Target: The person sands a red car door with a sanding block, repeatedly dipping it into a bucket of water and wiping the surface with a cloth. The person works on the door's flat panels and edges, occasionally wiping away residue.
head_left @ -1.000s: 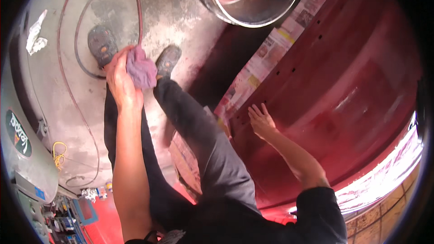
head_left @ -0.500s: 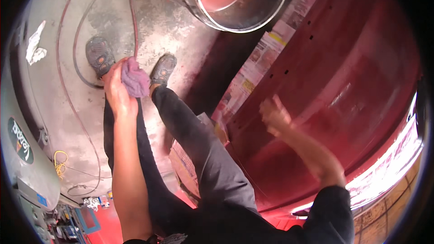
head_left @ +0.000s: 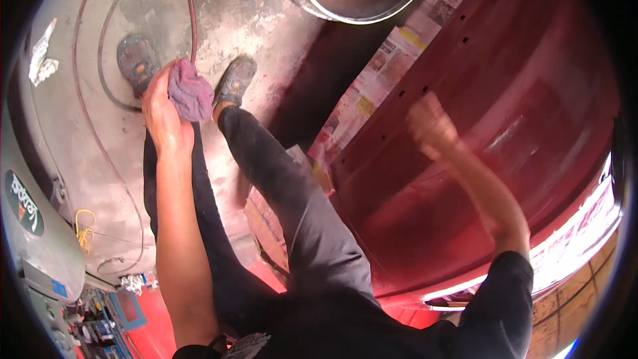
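Observation:
A crumpled purple cloth (head_left: 191, 94) is gripped in my left hand (head_left: 163, 119), which is held out over the floor in front of my legs. On the right, my right hand (head_left: 433, 126) is at the dark red car body panel (head_left: 425, 226). Its fingers are smeared by motion, so I cannot make out whether they hold anything or press on the surface. The panel is broad and curved, with a dull finish, pale streaks and a row of small dark slots along its left edge.
Newspaper masking (head_left: 379, 80) runs along the panel's left edge. A dark-rimmed bucket (head_left: 372, 10) with reddish liquid stands at the top. Hoses (head_left: 76, 60) trail over the concrete floor (head_left: 219, 20). Another grey vehicle body (head_left: 50, 252) lies at the left, with a yellow cord (head_left: 84, 233) nearby.
My right hand has moved up and to the right over the red panel. The left hand still grips the cloth. The whole view has shifted, with the bucket now higher in the picture.

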The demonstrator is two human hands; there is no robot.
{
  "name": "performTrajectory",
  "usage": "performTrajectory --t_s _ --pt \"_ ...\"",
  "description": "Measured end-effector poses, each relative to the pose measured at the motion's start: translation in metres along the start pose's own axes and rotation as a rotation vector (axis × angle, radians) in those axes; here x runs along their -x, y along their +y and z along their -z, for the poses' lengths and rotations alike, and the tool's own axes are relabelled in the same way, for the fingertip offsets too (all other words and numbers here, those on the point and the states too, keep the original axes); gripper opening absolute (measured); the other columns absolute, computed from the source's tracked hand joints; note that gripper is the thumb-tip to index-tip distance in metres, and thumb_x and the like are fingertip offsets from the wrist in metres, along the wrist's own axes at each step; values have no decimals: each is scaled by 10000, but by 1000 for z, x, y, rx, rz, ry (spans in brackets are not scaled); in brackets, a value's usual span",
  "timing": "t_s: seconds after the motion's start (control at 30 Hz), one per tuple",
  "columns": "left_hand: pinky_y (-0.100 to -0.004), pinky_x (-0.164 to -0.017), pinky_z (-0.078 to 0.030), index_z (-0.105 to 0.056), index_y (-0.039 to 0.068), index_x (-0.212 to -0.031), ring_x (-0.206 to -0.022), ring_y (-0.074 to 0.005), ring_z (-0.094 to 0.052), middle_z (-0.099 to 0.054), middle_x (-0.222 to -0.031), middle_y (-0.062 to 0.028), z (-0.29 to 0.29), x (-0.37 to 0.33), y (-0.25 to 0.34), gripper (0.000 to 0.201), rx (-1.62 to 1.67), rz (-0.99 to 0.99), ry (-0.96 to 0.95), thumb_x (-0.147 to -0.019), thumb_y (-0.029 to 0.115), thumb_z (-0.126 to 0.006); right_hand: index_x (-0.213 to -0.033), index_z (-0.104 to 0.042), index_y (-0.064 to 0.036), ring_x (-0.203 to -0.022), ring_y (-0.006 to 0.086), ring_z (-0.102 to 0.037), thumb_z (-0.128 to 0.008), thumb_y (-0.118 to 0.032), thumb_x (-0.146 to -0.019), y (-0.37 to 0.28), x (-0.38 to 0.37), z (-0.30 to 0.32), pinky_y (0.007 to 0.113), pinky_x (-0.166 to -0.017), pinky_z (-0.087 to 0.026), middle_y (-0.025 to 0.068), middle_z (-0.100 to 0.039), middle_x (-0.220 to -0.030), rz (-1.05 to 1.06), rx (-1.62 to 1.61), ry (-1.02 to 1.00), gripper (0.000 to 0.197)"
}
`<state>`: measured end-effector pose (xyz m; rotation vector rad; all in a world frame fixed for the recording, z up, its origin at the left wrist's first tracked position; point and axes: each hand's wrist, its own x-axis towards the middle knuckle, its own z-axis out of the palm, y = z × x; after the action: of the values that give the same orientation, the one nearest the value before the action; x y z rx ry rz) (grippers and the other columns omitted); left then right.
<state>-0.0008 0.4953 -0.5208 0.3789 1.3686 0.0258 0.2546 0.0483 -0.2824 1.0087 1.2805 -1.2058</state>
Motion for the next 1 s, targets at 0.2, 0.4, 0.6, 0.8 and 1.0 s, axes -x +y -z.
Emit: performTrajectory --t_s 0.2,0.4,0.6,0.8,1.0 --pt "-335 -907 -560 -721 -47 -1167 -982 -201 -714 -746 -1076 -103 0 6 -1 271 -18 -34 -80 -1042 137 -567 -1253 -712 -55 -1408 342 -460 -659 -301 -870 -1 8 37 583 -1286 -183 124 -609 -1345 -99 -19 94 458" --pt "-331 -873 -569 -723 -53 -1157 -954 -203 -717 -742 -1047 -103 -7 0 6 277 7 -3 24 -1043 138 -558 -1133 -773 -83 -1338 327 -517 -678 -286 -854 -106 -6 3 580 -1267 -246 122 -642 -1265 163 -248 113 358" --pt "-331 -890 -566 -724 -60 -1154 -961 -208 -717 -746 -1063 -108 0 11 -3 279 -59 -50 -54 -1043 139 -563 -1305 -695 -153 -1434 293 -442 -558 -240 -987 -5 4 33 534 -1284 -252 108 -570 -1394 -202 -23 204 357" --pt "-339 -881 -568 -725 -51 -1162 -960 -214 -721 -750 -1070 -112 -5 1 3 271 -35 -84 12 -1039 129 -564 -1187 -738 -47 -1376 319 -486 -603 -244 -906 -182 -14 12 578 -1296 -188 116 -634 -1228 199 -396 134 369" --pt "-344 -867 -574 -720 -58 -1179 -951 -211 -721 -749 -1080 -112 2 11 -1 287 -61 -18 6 -1041 137 -561 -1207 -738 -51 -1365 294 -505 -560 -245 -963 -91 1 7 588 -1296 -174 137 -632 -1265 14 -233 360 360"
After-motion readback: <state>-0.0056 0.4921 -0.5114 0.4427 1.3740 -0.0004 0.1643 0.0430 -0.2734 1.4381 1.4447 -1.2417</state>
